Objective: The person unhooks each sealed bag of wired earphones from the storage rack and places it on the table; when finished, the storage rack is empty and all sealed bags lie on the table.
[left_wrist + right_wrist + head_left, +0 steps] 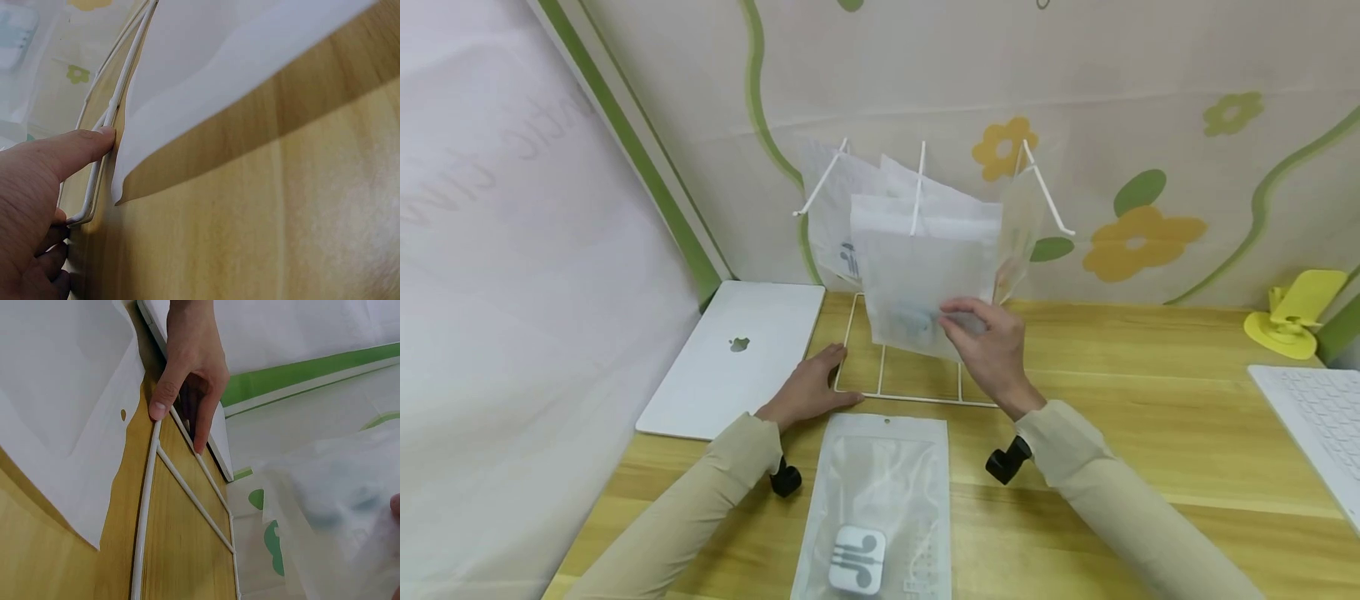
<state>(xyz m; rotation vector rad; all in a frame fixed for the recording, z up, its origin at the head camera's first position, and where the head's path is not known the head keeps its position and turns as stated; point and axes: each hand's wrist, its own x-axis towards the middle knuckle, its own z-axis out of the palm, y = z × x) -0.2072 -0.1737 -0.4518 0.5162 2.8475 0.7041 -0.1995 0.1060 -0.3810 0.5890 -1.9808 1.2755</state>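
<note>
Hanging at the middle prong of a white wire rack (917, 399): one frosted white rectangular plastic pouch (925, 271), presumably light, limp and slippery; best gripped by its flat top band. Right hand (996, 350): thumb and fingertips pinching the pouch's lower part. Left hand (808, 387): thumb and forefinger spread, pressing the rack's base corner.

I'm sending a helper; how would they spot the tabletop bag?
On the wooden table stands a white wire rack. In front of it lies the translucent bag, showing a white square with an earphone design. Unlike the raised bags behind it, it rests on the table.
</note>
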